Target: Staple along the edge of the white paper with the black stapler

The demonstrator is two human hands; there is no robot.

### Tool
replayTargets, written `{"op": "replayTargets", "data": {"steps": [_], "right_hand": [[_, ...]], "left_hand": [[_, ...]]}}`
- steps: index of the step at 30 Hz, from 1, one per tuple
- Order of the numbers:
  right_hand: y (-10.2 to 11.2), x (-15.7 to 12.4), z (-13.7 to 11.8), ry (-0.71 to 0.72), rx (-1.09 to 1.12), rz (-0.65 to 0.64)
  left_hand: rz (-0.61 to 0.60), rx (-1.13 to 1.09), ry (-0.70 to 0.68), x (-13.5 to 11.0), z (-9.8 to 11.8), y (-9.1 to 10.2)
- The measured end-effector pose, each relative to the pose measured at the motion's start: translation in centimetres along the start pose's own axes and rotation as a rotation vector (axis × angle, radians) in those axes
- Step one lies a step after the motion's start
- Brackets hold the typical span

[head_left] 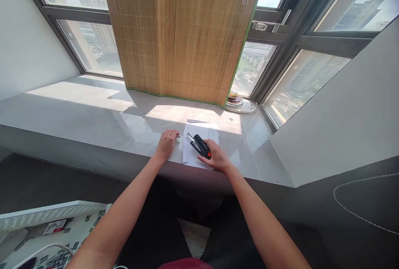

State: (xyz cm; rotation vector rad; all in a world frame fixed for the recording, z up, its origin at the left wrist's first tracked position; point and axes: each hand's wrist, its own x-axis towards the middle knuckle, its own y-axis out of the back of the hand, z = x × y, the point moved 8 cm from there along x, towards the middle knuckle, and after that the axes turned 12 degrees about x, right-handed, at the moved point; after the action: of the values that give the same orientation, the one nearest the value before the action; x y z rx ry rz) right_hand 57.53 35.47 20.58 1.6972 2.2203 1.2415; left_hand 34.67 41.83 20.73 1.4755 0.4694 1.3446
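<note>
A black stapler (199,146) with an orange-red spot at its rear lies slanted over white paper (190,157), its top raised and its metal magazine showing at the front. My right hand (215,155) is closed around the stapler's rear end. Left of the paper, my left hand (167,142) rests low over the sill with its fingers pinched together. A small, thin, dark piece (178,136) sticks out from those fingertips, possibly a strip of staples; its kind is too small to be sure of. Dense print or writing covers the paper's upper right part.
The pale tiled windowsill (93,125) ends at a front edge near me. Two small thin strips (231,119) lie beyond the paper. Stacked plates (235,102) stand in the right corner. A bamboo blind (187,36) hangs down before the window. At lower left is a white perforated rack (52,214).
</note>
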Motion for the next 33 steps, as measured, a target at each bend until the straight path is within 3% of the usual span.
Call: {"op": "replayTargets", "data": {"steps": [4, 8, 11, 16, 25, 33], "right_hand": [[-0.2, -0.3, 0.3, 0.001, -0.037, 0.04], [0.1, -0.6, 0.1, 0.078, -0.032, 0.07], [0.4, -0.7, 0.4, 0.074, 0.005, 0.082], [0.4, -0.5, 1.1, 0.042, 0.03, 0.097], [-0.1, -0.6, 1.5, -0.019, -0.004, 0.064], [-0.2, -0.6, 1.7, -0.001, -0.033, 0.075]], "left_hand": [[0.083, -0.221, -0.034, -0.1, 0.4, 1.3], [0.241, -0.534, 0.083, -0.2, -0.4, 2.4], [0.2, -0.629, 0.089, -0.1, 0.0, 1.8], [0.153, -0.621, 0.025, -0.1, 0.8, 1.1], [0.111, -0.382, -0.124, 1.3, 3.2, -0.7], [0.128, -0.391, -0.202, 0.5, 3.9, -0.3]]}}
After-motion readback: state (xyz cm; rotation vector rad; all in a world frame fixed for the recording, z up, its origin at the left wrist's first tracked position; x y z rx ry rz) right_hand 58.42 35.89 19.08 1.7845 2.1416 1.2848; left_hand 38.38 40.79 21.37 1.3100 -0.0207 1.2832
